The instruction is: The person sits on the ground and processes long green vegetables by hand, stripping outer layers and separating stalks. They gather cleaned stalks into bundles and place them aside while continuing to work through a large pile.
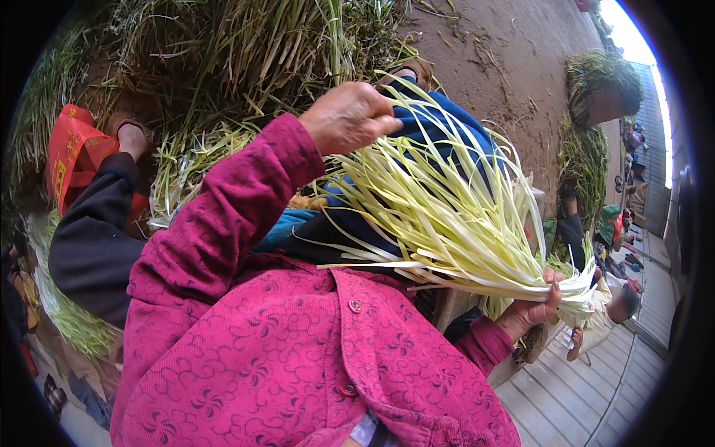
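A bunch of long pale yellow-green leaves with white stalks, perhaps blanched chives (447, 212), fans out across my lap. My right hand (536, 302) grips it near the white stalk ends, at the right. Over the loose leaf tips at the upper left of the bunch is my left hand (354, 117), its fingers curled and thumb and forefinger close together. Whether a leaf is pinched between them does not show clearly. Beneath the bunch lies dark blue cloth (447, 123) over my knee.
Heaps of green and dry leaves (268, 50) cover the ground ahead. A red bag (78, 156) lies by my left foot, and pale trimmings (190, 167) lie between my feet. More piles (584, 162) stand at the right, where another person (600, 318) sits holding similar stalks.
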Demonstrator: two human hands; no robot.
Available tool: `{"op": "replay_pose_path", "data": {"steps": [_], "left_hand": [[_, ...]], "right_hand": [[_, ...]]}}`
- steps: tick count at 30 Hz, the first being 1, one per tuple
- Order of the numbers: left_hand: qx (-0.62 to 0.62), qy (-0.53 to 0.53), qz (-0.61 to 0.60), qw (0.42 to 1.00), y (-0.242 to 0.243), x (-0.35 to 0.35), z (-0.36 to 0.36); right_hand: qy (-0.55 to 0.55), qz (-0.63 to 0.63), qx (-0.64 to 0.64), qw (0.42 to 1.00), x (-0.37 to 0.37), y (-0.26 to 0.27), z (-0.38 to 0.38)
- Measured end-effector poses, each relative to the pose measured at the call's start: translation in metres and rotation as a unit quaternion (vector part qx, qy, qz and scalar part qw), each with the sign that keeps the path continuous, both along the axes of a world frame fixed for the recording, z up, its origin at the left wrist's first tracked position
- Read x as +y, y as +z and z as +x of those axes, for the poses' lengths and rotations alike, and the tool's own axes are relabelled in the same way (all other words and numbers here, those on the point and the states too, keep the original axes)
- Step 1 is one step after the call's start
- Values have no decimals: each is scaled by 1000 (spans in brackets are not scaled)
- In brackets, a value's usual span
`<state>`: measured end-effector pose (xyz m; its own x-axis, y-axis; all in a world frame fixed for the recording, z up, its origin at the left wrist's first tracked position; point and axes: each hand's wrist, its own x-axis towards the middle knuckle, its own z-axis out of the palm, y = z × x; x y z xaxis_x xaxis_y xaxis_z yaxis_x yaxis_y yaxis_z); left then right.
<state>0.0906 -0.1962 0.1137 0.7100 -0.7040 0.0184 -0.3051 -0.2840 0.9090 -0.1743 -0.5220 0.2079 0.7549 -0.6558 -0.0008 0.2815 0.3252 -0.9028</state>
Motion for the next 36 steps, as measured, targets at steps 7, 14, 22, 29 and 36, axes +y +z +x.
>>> {"op": "replay_pose_path", "data": {"steps": [7,14,22,29,36], "left_hand": [[-87,-22,19,996,2,-27,-23],[-122,-47,21,991,2,-34,-22],[-153,1,138,979,6,-38,-38],[-37,167,357,918,-38,11,3],[-91,295,285,908,-71,82,23]], "right_hand": [[32,8,-8,999,-1,0,2],[20,38,-7,999,-1,-4,4],[-10,41,9,999,-1,-12,1],[-22,28,20,999,-8,-17,-3],[-12,8,29,999,-14,-13,-5]]}}
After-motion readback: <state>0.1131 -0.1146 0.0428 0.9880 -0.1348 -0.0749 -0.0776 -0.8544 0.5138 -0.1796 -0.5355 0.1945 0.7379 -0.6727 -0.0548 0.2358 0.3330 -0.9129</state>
